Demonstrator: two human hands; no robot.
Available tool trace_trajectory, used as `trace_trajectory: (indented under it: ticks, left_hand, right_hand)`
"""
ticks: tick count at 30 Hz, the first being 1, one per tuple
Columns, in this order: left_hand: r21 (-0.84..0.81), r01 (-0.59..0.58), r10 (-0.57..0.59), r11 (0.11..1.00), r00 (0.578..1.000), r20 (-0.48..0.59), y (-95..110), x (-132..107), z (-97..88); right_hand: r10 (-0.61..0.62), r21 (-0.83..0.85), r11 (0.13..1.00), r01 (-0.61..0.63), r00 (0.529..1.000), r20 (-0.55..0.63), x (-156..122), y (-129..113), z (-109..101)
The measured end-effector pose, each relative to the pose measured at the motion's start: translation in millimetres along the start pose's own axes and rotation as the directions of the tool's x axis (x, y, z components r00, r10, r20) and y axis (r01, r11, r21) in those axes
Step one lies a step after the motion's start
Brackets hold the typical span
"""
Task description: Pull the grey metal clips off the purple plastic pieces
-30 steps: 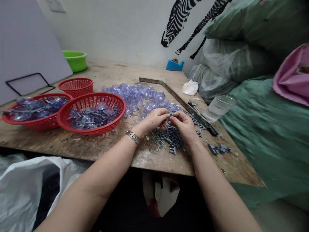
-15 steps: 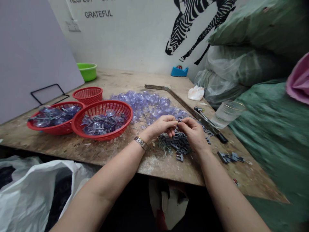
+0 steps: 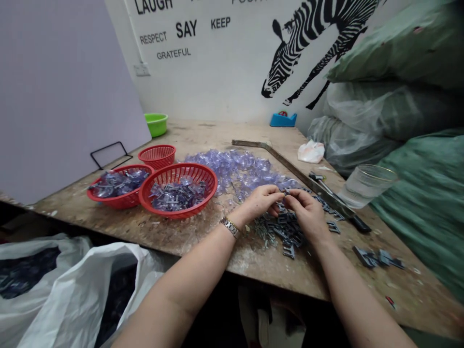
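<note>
My left hand (image 3: 266,199) and my right hand (image 3: 306,210) meet fingertip to fingertip over the wooden table. Between their pinched fingers is a small dark grey plastic part (image 3: 286,191), mostly covered by the fingers. Below them lies a heap of grey plastic parts (image 3: 290,231), some shaped like short combs. Thin metal pins (image 3: 265,229) are piled at its left side, near my left wrist. Just beyond my hands spreads a pile of clear purplish plastic pieces (image 3: 235,166).
Red baskets (image 3: 177,212) on the left hold purplish and grey pieces. A metal bar (image 3: 290,166) slants across the table, with a black-handled tool (image 3: 358,223) at its near end. A glass of water (image 3: 366,186) stands at the right edge. Green sacks (image 3: 427,179) are stacked beside it.
The camera view has tilted up and turned left, so everything sits lower and further right. Both hands stay pinched together above the grey parts.
</note>
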State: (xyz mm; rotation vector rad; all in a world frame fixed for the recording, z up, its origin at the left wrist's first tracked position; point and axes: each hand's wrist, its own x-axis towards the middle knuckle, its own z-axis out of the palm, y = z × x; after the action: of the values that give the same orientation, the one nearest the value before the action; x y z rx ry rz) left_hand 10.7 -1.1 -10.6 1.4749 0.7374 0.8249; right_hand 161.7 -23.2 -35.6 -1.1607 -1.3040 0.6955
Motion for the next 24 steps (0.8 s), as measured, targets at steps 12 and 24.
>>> trace_trajectory:
  ticks: [12, 24]
  left_hand:
    - [0.231, -0.038, 0.062, 0.972, 0.993, -0.097, 5.0, -0.8, -3.8]
    - [0.593, -0.116, 0.436, 0.797, 0.79, -0.431, 82.3, -53.7, -61.7]
  right_hand:
    - [-0.049, -0.099, 0.994, 0.045, 0.998, -0.045, 0.2, 11.8, -4.5]
    - [-0.033, -0.164, 0.986, 0.028, 0.999, -0.027, 0.3, 12.4, -8.2]
